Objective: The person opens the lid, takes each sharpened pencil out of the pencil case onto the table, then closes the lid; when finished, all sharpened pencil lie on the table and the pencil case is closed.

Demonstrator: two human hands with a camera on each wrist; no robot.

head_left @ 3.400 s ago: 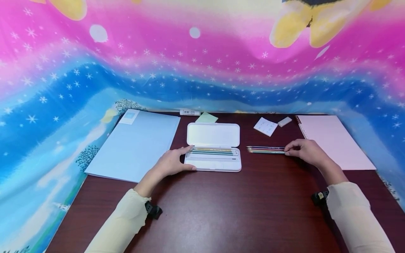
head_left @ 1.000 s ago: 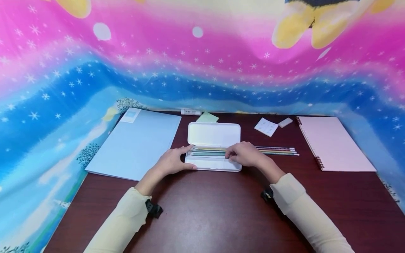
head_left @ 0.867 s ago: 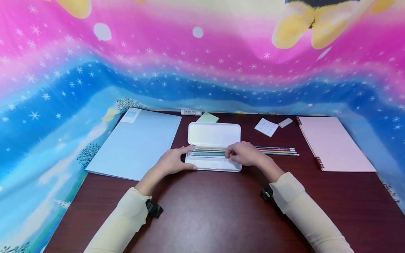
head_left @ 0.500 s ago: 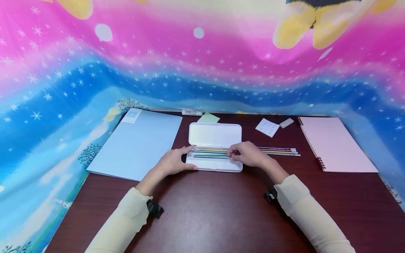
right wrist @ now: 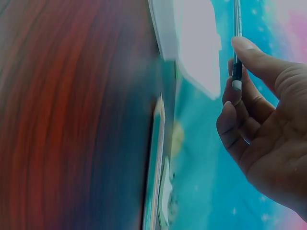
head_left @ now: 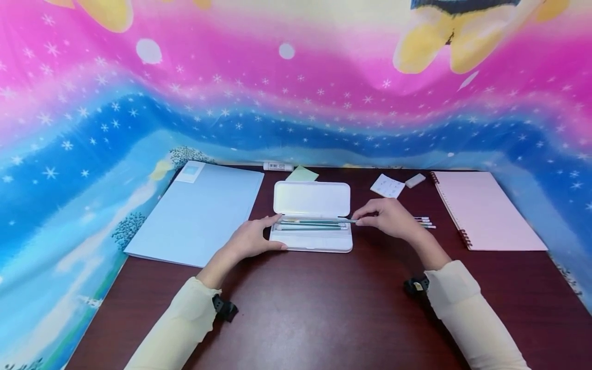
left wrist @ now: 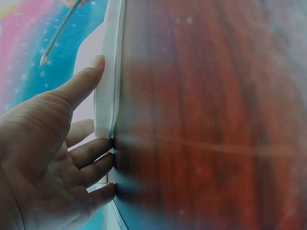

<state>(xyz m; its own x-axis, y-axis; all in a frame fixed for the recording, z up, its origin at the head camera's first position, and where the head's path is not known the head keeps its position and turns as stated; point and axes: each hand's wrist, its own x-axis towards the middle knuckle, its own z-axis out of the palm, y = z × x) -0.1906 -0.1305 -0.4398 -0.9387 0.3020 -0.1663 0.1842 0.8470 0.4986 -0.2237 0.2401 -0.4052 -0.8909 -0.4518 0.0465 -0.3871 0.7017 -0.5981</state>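
Observation:
An open white pencil case (head_left: 319,243) lies on the table with several pencils (head_left: 314,226) in its tray. My left hand (head_left: 250,239) grips its left end, thumb at the front edge, fingers at the back corner and against the end. Just right of the case, my right hand (head_left: 390,218) pinches a pencil (right wrist: 237,24) near its eraser end between thumb and fingers. That pencil points left over the tray, raised above it. Behind the right hand, several more pencils (head_left: 427,225) lie on the table, mostly hidden in the head view; the right wrist view shows their sharpened tips.
A blue folder (head_left: 203,210) lies at left, a pink spiral notebook (head_left: 490,210) at right. Along the back are a glue stick (head_left: 277,166), green paper (head_left: 302,173), a white note pad (head_left: 387,185) and an eraser (head_left: 415,180). A patterned cloth (head_left: 277,103) surrounds the table.
My right hand went from the pencils on the table to the case tray, then rose and drew back right, a pencil now pinched in it. My left hand has stayed on the case.

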